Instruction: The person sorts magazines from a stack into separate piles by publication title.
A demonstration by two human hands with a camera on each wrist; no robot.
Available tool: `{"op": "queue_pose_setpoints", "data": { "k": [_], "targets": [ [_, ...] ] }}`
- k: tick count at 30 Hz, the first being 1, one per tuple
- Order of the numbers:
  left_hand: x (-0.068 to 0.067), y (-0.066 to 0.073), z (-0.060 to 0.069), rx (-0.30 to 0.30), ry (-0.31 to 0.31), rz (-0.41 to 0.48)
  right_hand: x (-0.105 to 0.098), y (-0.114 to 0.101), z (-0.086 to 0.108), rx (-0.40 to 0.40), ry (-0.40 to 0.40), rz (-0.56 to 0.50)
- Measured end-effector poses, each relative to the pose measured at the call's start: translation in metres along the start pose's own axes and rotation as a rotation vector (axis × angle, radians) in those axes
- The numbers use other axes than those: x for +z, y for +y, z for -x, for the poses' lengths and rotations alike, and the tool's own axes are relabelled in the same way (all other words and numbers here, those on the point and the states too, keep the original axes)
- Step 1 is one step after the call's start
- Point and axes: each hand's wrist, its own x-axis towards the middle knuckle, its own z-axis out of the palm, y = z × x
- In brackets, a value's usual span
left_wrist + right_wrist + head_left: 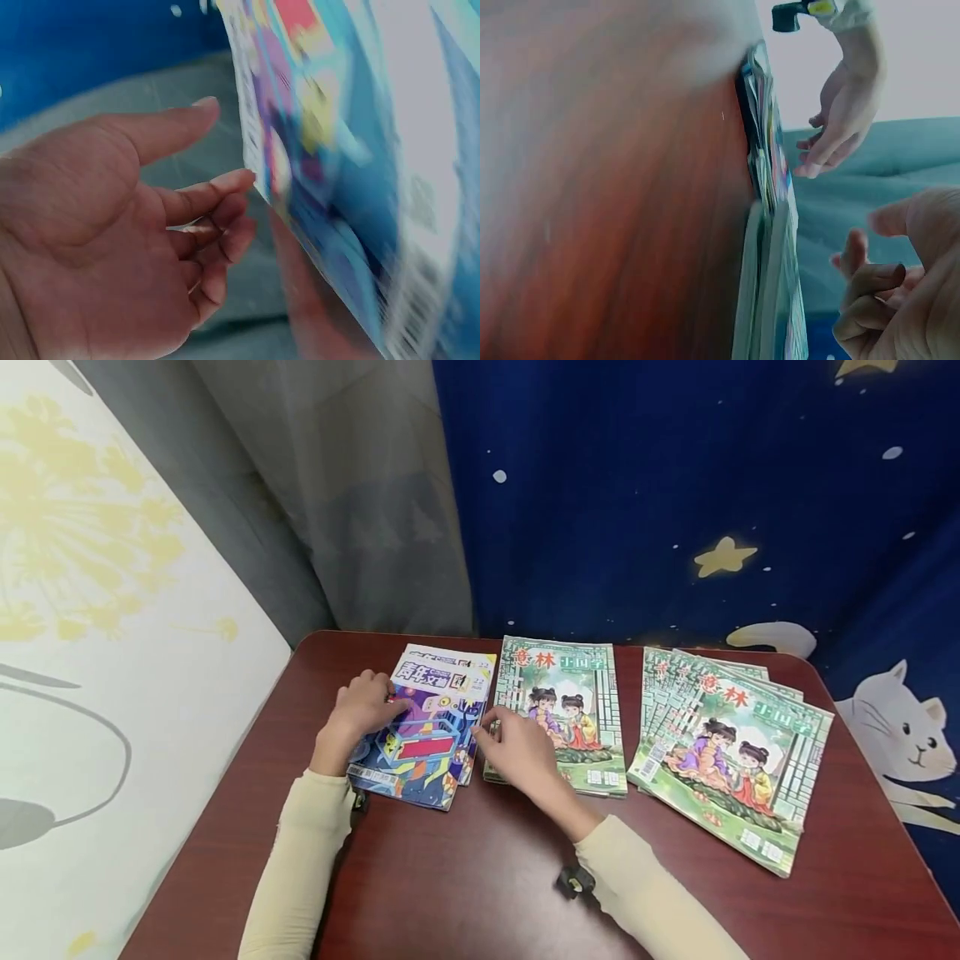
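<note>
My left hand (pixel 363 703) is over the left edge of a purple and blue magazine (pixel 418 745), which lies on another magazine with a white title band (pixel 446 655). In the left wrist view, its thumb stands apart and the index fingertip is at the cover's edge; nothing is gripped. Between this pile and a middle pile of green magazines (pixel 551 681) hovers my right hand (pixel 523 750). Its fingers are loosely bent and hold nothing, as the right wrist view also shows. That view has the stacked magazine edges (pixel 763 135) beside both hands.
Several green magazines (pixel 738 768) with the same cover lie fanned at the right of the dark red table (pixel 465 885). Behind the table hang a grey curtain (pixel 375 510) and a blue curtain (pixel 600 527). A white patterned wall (pixel 112 693) borders the left side.
</note>
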Motion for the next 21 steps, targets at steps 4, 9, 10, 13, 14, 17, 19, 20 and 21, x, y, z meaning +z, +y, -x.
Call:
{"op": "queue_pose_setpoints", "data": {
  "k": [4, 9, 10, 13, 14, 17, 19, 20, 21],
  "targets": [
    [0.000, 0.029, -0.001, 0.086, -0.041, 0.002, -0.014, 0.014, -0.001, -0.003, -0.079, -0.092],
    [0.009, 0.064, 0.000, 0.164, -0.090, -0.030, -0.031, 0.033, 0.000, 0.043, -0.111, -0.096],
    [0.011, 0.072, 0.001, 0.168, -0.100, -0.035, -0.035, 0.037, 0.000, 0.053, -0.102, -0.082],
    [0.019, 0.091, 0.000, 0.178, -0.131, -0.012, -0.045, 0.051, 0.002, 0.079, -0.059, -0.017],
    [0.021, 0.096, 0.000, 0.176, -0.138, 0.005, -0.049, 0.055, 0.003, 0.094, -0.042, 0.010],
    [0.027, 0.110, -0.003, 0.179, -0.148, 0.054, -0.061, 0.069, 0.006, 0.161, 0.011, 0.120],
    [0.029, 0.117, -0.004, 0.186, -0.152, 0.081, -0.068, 0.077, 0.008, 0.228, 0.035, 0.197],
    [0.029, 0.119, -0.005, 0.189, -0.157, 0.092, -0.071, 0.080, 0.010, 0.260, 0.040, 0.240],
    [0.030, 0.122, -0.006, 0.191, -0.163, 0.092, -0.074, 0.083, 0.011, 0.286, 0.038, 0.277]
  ]
}}
